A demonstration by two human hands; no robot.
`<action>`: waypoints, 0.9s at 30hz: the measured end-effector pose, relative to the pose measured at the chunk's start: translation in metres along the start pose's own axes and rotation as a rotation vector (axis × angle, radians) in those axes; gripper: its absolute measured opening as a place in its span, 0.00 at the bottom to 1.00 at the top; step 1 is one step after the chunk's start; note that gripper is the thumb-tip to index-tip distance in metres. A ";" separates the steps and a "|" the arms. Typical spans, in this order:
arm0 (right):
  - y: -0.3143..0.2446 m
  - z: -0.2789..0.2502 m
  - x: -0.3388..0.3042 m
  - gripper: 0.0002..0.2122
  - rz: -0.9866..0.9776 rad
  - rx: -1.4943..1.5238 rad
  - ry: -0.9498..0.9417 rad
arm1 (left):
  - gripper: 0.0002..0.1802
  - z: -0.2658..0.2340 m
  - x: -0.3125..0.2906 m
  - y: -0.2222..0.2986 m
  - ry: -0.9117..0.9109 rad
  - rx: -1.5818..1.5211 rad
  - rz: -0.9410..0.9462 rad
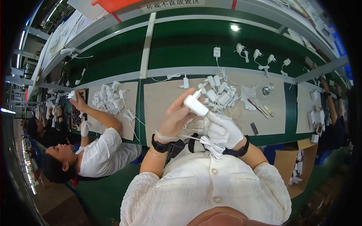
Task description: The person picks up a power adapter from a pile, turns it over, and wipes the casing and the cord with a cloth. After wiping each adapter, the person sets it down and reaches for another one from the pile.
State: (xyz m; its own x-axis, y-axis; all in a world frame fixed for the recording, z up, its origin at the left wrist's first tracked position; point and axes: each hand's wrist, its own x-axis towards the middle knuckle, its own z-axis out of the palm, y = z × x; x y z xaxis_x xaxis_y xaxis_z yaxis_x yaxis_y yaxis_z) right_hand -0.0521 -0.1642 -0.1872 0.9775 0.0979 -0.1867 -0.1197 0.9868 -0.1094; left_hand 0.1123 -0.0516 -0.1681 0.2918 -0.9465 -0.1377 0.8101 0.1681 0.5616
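Note:
Between my hands, in front of my chest, is a white power adapter [196, 106], tilted with its two-pin plug pointing up and away. My left hand [174, 117], in a thin see-through glove and slightly blurred, curls its fingers around the adapter's far side. Wearing a white glove, my right hand [225, 131] grips the adapter's lower end. Below the right hand hangs a tied white cable bundle [213, 147]. Just beyond my hands lies a pile of white adapters [220, 91] with cables on the beige mat [160, 94].
Right on the mat lie a white glove [249, 98], a small glass jar [267, 89], a red pen [252, 102] and a dark flat block [254, 129]. Several adapters sit along the green back strip [181, 45]. A carton [304, 165] stands lower right; a co-worker [102, 150] works at left.

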 end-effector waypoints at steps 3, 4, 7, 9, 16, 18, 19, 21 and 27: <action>0.004 -0.001 -0.001 0.13 -0.023 -0.060 0.076 | 0.25 -0.009 0.006 0.001 0.301 0.324 -0.113; 0.004 -0.001 0.001 0.12 -0.033 -0.088 0.103 | 0.25 -0.009 0.006 0.001 0.302 0.318 -0.106; 0.006 0.030 0.005 0.13 -0.068 -0.540 0.386 | 0.24 -0.004 0.003 0.001 0.438 0.629 -0.152; 0.012 0.029 0.005 0.13 -0.092 -0.776 0.522 | 0.24 0.000 -0.001 -0.005 0.378 0.636 -0.048; 0.033 -0.021 0.005 0.14 -0.539 -1.165 0.503 | 0.18 0.000 -0.011 -0.007 -0.019 1.105 0.390; 0.030 -0.020 0.006 0.14 -0.536 -1.074 0.506 | 0.18 -0.012 -0.002 -0.007 0.061 0.672 0.241; 0.029 -0.017 0.008 0.13 -0.527 -0.974 0.505 | 0.18 -0.021 0.003 -0.005 0.100 0.457 0.164; 0.026 -0.015 0.008 0.13 -0.517 -0.880 0.508 | 0.19 -0.062 0.027 -0.002 0.412 0.705 0.071; -0.008 -0.026 0.010 0.09 -0.610 0.187 -0.068 | 0.30 -0.114 0.032 -0.036 0.124 1.337 -0.532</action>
State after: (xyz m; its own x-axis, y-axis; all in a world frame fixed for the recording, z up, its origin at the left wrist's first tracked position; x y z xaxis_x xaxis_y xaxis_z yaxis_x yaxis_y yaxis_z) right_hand -0.0462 -0.1746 -0.2133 0.8698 -0.4866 -0.0815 0.4880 0.8728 -0.0027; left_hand 0.1502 -0.0566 -0.2854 0.2100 -0.7724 -0.5994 -0.2184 -0.6346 0.7413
